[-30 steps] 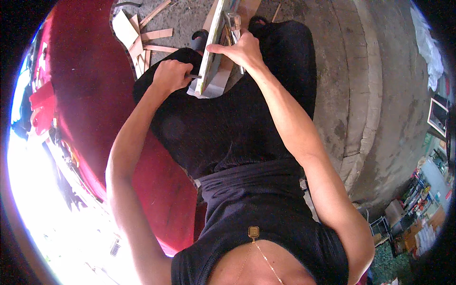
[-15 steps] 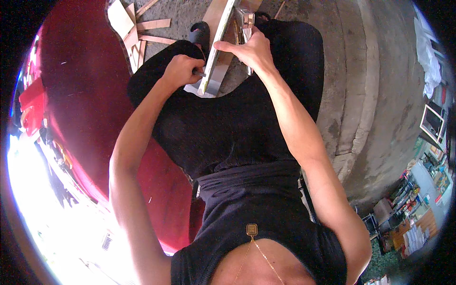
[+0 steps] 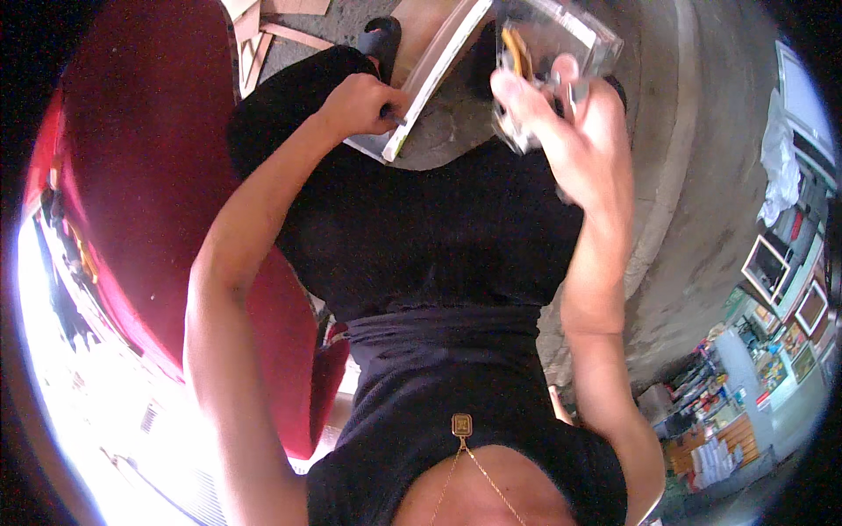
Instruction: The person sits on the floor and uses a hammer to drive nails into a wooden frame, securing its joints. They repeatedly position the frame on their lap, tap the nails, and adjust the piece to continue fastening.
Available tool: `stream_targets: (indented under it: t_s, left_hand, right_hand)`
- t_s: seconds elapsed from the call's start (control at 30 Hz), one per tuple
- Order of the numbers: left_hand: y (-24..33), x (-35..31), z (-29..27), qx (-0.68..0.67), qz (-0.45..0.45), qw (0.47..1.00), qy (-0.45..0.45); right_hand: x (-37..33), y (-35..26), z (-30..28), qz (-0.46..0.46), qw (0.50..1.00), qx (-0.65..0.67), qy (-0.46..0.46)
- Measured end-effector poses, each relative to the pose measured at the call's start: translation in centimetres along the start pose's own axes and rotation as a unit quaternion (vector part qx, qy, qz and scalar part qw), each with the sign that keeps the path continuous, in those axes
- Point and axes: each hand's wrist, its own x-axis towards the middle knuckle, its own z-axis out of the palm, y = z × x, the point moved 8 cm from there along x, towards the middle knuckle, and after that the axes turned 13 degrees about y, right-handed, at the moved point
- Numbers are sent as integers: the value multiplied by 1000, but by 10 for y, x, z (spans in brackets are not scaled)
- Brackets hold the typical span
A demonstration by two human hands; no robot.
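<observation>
My left hand (image 3: 361,105) is closed around a small dark object, mostly hidden in the fist. Its tip points at a long strip with a white edge (image 3: 438,63), which slants away from my lap. Beside the strip lies a brown board (image 3: 419,33). To the right, apart from the strip, my right hand (image 3: 579,145) grips a shiny, partly see-through tool (image 3: 570,39) with a yellow part, smeared by motion. Its exact kind cannot be made out.
Thin wood offcuts (image 3: 254,44) lie on the floor at far left. A large red surface (image 3: 167,210) runs along my left side. Frames (image 3: 767,267) and shelves of goods stand at far right. A sandal (image 3: 380,39) shows beyond my left knee.
My right hand has moved right, away from the strip, lifting and turning the shiny tool. My left hand has shifted slightly right and away from me, and the strip slants more to the right.
</observation>
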Motion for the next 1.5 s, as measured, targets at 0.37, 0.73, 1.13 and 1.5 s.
stream_targets:
  t_s: [0.37,0.73,1.13,1.5]
  left_hand:
    - [-4,-3,3,16,10,999,27]
    - [-5,-4,4,30,-3,999,37]
    - [1,-2,-1,17,21,999,45]
    - [2,-3,-1,31,18,999,32]
  right_hand:
    - [-52,37,65,-88,945,-267,-171]
    - [-48,43,71,-72,938,-287,-181]
    - [-45,39,76,-71,936,-286,-194]
    - [-40,55,83,-61,917,-348,-187]
